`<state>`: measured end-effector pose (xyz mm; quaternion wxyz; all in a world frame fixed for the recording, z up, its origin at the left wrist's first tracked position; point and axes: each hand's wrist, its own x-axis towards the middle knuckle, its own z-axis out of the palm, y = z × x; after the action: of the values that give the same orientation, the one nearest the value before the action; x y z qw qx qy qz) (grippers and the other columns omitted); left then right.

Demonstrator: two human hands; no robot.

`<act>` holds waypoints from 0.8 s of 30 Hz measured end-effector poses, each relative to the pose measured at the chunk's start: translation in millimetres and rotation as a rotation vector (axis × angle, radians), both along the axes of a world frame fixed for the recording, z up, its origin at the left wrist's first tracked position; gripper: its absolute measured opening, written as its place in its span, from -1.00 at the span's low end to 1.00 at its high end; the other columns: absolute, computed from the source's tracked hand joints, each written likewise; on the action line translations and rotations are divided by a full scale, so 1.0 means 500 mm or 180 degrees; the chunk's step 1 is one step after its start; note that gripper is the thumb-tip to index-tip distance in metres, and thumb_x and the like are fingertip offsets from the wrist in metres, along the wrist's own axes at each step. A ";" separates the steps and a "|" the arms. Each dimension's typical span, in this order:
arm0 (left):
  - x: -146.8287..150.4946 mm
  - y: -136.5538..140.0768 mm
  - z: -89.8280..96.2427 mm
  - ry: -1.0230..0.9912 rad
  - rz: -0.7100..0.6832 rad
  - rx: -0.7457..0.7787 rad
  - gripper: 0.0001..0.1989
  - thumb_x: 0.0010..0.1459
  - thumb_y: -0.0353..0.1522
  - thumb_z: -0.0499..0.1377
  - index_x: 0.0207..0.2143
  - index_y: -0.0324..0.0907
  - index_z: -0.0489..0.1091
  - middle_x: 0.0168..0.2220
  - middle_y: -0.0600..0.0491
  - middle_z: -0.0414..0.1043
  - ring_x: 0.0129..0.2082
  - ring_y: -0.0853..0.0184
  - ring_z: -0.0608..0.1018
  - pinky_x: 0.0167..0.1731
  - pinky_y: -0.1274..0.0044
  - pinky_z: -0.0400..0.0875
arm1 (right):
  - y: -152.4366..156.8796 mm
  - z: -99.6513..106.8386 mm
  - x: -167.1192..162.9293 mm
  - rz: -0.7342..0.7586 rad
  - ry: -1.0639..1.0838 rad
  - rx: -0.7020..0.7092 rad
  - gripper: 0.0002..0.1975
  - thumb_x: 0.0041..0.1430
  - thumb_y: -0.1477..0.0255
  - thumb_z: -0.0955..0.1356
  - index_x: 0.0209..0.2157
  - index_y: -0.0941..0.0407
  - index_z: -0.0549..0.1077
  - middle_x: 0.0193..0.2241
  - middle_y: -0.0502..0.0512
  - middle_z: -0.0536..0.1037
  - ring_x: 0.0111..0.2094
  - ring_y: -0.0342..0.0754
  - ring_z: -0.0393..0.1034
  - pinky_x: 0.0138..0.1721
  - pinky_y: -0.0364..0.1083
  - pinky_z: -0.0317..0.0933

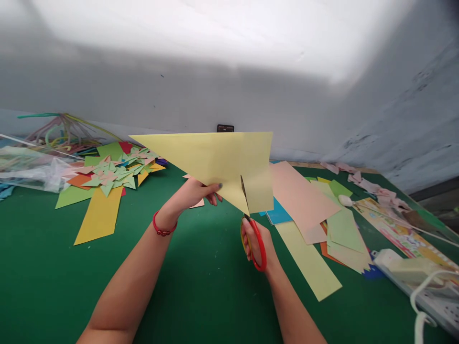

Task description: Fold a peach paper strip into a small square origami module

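My left hand (201,192) pinches the lower edge of a folded sheet of pale yellow paper (211,155), thumb in front and fingers behind. The sheet is held up above the green table, its long pointed corner toward the left. My right hand (260,241) grips red-handled scissors (261,253) from below. Their blades (244,191) stand apart around the paper near its right part, where the triangular fold meets a single-layer strip. Part of the blades is hidden by the paper.
On the left lie folded paper stars (111,174), a yellow strip (100,215) and a clear plastic bag (36,167). Pink paper (301,198), a pale yellow strip (308,258), more coloured sheets and a power strip (423,286) are on the right. A phone (225,128) leans at the wall.
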<state>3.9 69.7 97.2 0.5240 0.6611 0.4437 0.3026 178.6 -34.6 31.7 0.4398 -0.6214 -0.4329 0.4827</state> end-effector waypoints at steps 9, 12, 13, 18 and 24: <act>-0.005 0.000 0.003 0.0001 0.0037 0.0040 -0.71 0.04 -0.22 0.14 -0.56 -0.27 0.39 -0.66 0.03 0.44 -0.49 0.33 0.53 -0.45 0.57 0.41 | 0.003 -0.008 0.008 -0.0046 -0.0036 0.0125 -0.57 -0.03 0.04 0.29 -0.61 0.08 0.11 -0.80 -0.20 0.11 -0.87 -0.29 -0.05 -0.89 -0.26 -0.13; -0.006 0.001 0.002 0.0028 0.0025 0.0067 -0.70 0.04 -0.20 0.13 -0.57 -0.26 0.38 -0.64 0.02 0.44 -0.46 0.31 0.54 -0.43 0.56 0.41 | 0.007 -0.016 0.008 0.0211 0.0276 0.0054 -0.59 0.00 0.03 0.26 -0.56 0.08 0.13 -0.80 -0.21 0.10 -0.85 -0.28 -0.04 -0.86 -0.26 -0.10; -0.006 0.000 0.003 0.0032 0.0025 0.0079 -0.70 0.03 -0.20 0.13 -0.57 -0.26 0.38 -0.64 0.02 0.45 -0.46 0.30 0.54 -0.43 0.56 0.41 | 0.008 -0.018 0.008 0.0365 0.0454 0.0016 -0.60 0.02 0.02 0.24 -0.54 0.08 0.14 -0.80 -0.20 0.10 -0.84 -0.27 -0.04 -0.84 -0.25 -0.08; -0.004 -0.007 0.014 0.0027 0.0071 0.0105 -0.73 0.04 -0.23 0.13 -0.54 -0.26 0.38 -0.65 0.03 0.44 -0.48 0.30 0.54 -0.46 0.55 0.41 | 0.005 -0.018 0.013 0.1032 0.1007 0.0052 -0.61 0.11 0.03 0.15 -0.47 0.08 0.18 -0.69 -0.13 0.15 -0.73 -0.24 0.02 -0.72 -0.22 0.04; -0.003 -0.013 0.021 0.0068 0.0003 0.0100 -0.75 0.03 -0.24 0.14 -0.50 -0.27 0.38 -0.65 0.04 0.43 -0.49 0.31 0.54 -0.52 0.58 0.39 | -0.001 -0.015 0.022 0.1130 0.0693 0.0345 -0.66 0.13 0.08 0.15 -0.39 0.08 0.23 -0.57 -0.07 0.23 -0.63 -0.20 0.15 -0.57 -0.18 0.18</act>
<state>2.5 63.2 107.7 0.5087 0.6721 0.4448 0.3027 189.6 -34.9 24.0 0.4249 -0.4550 -0.5108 0.5929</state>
